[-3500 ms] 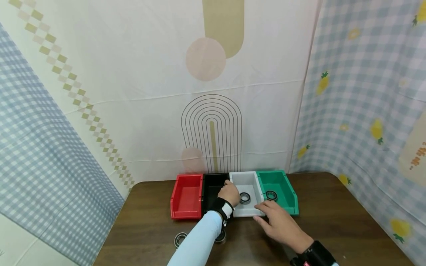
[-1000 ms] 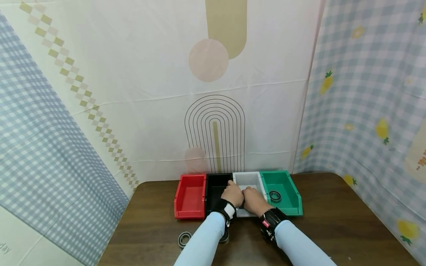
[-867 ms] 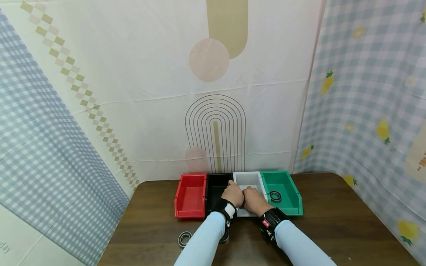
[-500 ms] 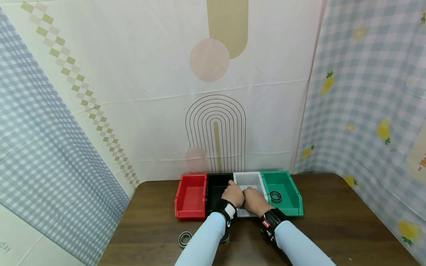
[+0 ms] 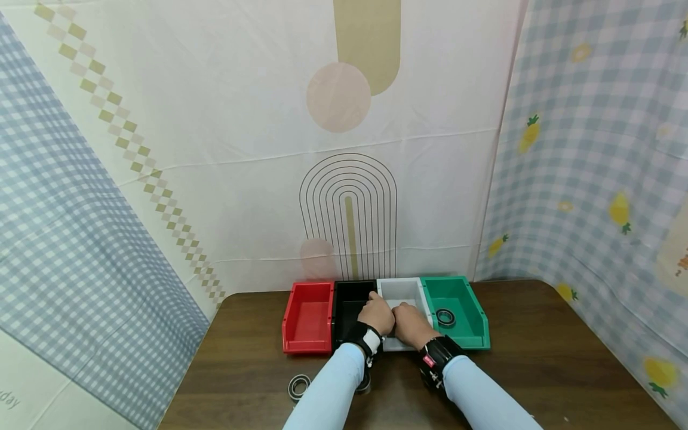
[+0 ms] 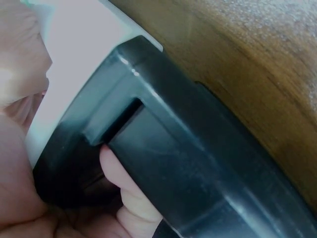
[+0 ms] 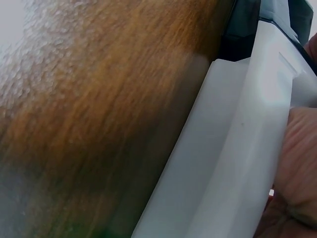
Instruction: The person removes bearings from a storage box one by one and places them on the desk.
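In the head view my left hand (image 5: pixel 377 314) is curled low over the border of the black bin (image 5: pixel 349 292) and the white bin (image 5: pixel 399 288). The left wrist view shows a fingertip (image 6: pixel 115 168) down inside the black bin, behind its front wall. My right hand (image 5: pixel 411 326) reaches into the white bin with bent fingers, its knuckles right at the left hand. The bearing seen there earlier is hidden beneath the hands, and I cannot tell what either hand holds. Another bearing (image 5: pixel 445 318) lies in the green bin (image 5: pixel 469 328).
A red bin (image 5: pixel 307 319) stands at the left end of the row. On the wooden table (image 5: pixel 242 340), nearer the body, lie a bearing (image 5: pixel 298 387) and another ring (image 5: pixel 364 383), partly covered by the left sleeve (image 5: pixel 330 394). A fabric backdrop (image 5: pixel 247 197) hangs behind.
Since the oldest frame my right hand has moved left from the border of the white and green bins into the white bin, covering its bearing. Over the last second both hands stay in place.
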Motion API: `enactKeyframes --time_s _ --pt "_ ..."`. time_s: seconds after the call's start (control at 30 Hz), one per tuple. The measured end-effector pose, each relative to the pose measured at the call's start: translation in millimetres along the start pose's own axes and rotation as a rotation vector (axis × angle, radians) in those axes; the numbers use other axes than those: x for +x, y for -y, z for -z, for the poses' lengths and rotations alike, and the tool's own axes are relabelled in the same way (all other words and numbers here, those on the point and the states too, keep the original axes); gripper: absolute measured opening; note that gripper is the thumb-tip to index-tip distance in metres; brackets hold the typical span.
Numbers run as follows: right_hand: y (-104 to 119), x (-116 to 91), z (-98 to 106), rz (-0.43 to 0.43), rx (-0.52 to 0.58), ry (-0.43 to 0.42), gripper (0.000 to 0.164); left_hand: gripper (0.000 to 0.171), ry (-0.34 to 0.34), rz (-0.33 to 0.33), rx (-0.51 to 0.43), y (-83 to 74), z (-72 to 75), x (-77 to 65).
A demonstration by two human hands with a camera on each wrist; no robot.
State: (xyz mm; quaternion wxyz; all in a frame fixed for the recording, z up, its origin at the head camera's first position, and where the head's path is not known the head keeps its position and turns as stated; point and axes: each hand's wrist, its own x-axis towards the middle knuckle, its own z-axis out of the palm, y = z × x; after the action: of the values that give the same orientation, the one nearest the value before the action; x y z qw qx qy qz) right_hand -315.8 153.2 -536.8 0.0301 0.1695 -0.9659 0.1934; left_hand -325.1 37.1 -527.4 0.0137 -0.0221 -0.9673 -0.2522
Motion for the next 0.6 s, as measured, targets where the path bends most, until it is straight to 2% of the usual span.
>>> enactKeyframes --time_s 0.03,0.07,0.3,0.37,0.43,0.47,0.6 --pt "-0.1 -0.4 0.3 0.0 0.002 -0.001 0.018 0.044 -0.001 0.003 0.007 -0.3 -0.3 0.0" --pt "0.0 -0.8 0.8 0.001 0.002 -0.002 0.019 0.043 0.021 0.017 -0.003 -4.2 6.6 -3.1" --pt "-0.3 -3.4 1.7 0.003 -0.012 -0.002 0.018 0.043 0.012 0.035 0.029 -1.2 -5.0 4.2" --pt "-0.1 -3.5 1.6 0.002 -0.021 0.0 0.02 0.045 0.022 0.035 0.012 -0.2 -5.8 5.7" --pt "0.7 -3.5 1.7 0.001 -0.029 0.001 0.022 0.045 0.032 0.035 0.007 5.7 -13.1 12.9" --pt "1.2 -3.4 1.8 0.001 -0.031 -0.001 0.024 0.046 0.044 0.036 -0.01 4.9 -10.6 12.0" --pt "2.8 -3.4 1.5 0.0 -0.03 -0.001 0.029 0.048 0.031 0.039 0.003 27.0 -46.2 37.3"
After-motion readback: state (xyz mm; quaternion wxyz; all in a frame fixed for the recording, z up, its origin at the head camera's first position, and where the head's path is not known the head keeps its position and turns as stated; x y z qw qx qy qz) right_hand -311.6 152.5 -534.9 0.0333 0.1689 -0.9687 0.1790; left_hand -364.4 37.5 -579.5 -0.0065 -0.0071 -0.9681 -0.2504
